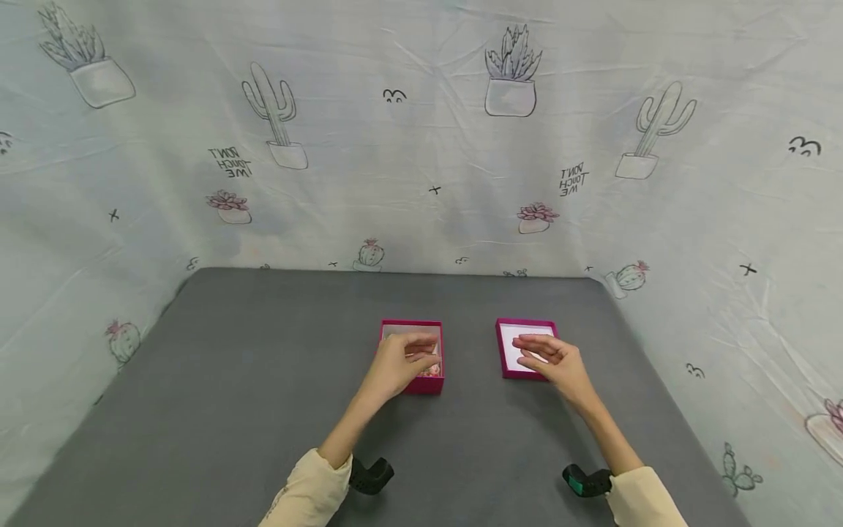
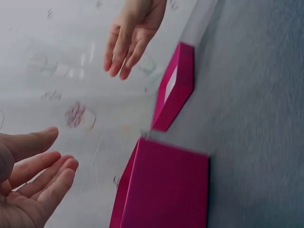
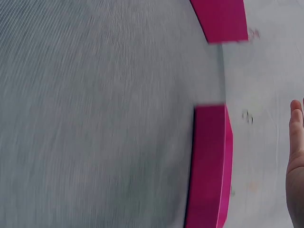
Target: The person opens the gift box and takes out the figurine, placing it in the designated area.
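Observation:
A magenta box (image 1: 424,386) stands open at the table's middle, some small patterned contents showing inside it. Over it hovers my left hand (image 1: 400,364), its fingers relaxed and holding nothing; in the left wrist view the hand (image 2: 35,178) is apart from the box (image 2: 166,185). To the right lies a shallow magenta tray or lid (image 1: 525,374) with a white inside. Above that one is my right hand (image 1: 556,366), fingers loosely extended and empty. The right wrist view shows part of this hand (image 3: 297,161) beside the shallow piece (image 3: 206,166).
Both magenta pieces rest on a grey cloth-covered table (image 1: 263,395), with a gap between them. A pale curtain (image 1: 421,146) printed with cacti hangs behind and along both sides. Black devices (image 1: 371,476) are at the wrists.

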A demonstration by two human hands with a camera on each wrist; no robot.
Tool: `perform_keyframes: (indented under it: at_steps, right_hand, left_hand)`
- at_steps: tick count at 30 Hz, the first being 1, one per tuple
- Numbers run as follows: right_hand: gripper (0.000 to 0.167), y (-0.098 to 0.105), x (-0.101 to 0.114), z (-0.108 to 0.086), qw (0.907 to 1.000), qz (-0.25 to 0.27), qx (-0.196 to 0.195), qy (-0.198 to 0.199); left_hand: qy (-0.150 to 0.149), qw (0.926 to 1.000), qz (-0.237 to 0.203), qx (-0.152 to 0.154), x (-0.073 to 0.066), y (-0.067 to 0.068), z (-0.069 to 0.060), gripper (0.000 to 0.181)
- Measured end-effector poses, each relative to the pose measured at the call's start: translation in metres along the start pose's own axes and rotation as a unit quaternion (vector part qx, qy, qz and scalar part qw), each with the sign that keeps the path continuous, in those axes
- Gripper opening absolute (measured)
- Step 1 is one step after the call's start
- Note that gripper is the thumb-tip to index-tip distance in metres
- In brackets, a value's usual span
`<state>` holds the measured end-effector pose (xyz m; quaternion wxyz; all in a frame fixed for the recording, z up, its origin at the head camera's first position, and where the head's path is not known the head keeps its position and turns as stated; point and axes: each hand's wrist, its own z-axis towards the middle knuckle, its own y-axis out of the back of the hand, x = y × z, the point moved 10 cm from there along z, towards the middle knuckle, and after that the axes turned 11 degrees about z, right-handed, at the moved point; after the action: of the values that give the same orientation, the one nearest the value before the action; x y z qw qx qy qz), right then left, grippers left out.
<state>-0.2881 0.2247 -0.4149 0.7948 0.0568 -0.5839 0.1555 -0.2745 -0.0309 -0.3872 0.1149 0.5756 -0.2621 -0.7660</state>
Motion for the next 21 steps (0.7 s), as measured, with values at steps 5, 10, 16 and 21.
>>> perform_keyframes:
  at_steps: [5, 10, 16, 21]
  right_hand:
    - [0.036, -0.029, -0.010, 0.011, 0.9988, 0.021, 0.044, -0.003]
    - [0.035, -0.055, -0.021, 0.021, 0.9966, 0.020, 0.080, 0.001]
    - [0.033, -0.076, -0.035, 0.028, 0.9936, 0.030, 0.109, -0.011]
    - [0.034, -0.086, -0.045, 0.032, 0.9924, 0.038, 0.115, -0.023]
  left_hand:
    - [0.028, 0.9987, 0.027, -0.034, 0.018, 0.023, -0.005, 0.033]
    - [0.050, 0.9974, 0.016, -0.050, 0.037, 0.039, -0.013, 0.034]
    - [0.060, 0.9957, -0.004, -0.070, 0.055, 0.055, -0.016, 0.033]
    - [0.076, 0.9941, -0.044, -0.064, 0.072, 0.063, -0.019, 0.040]
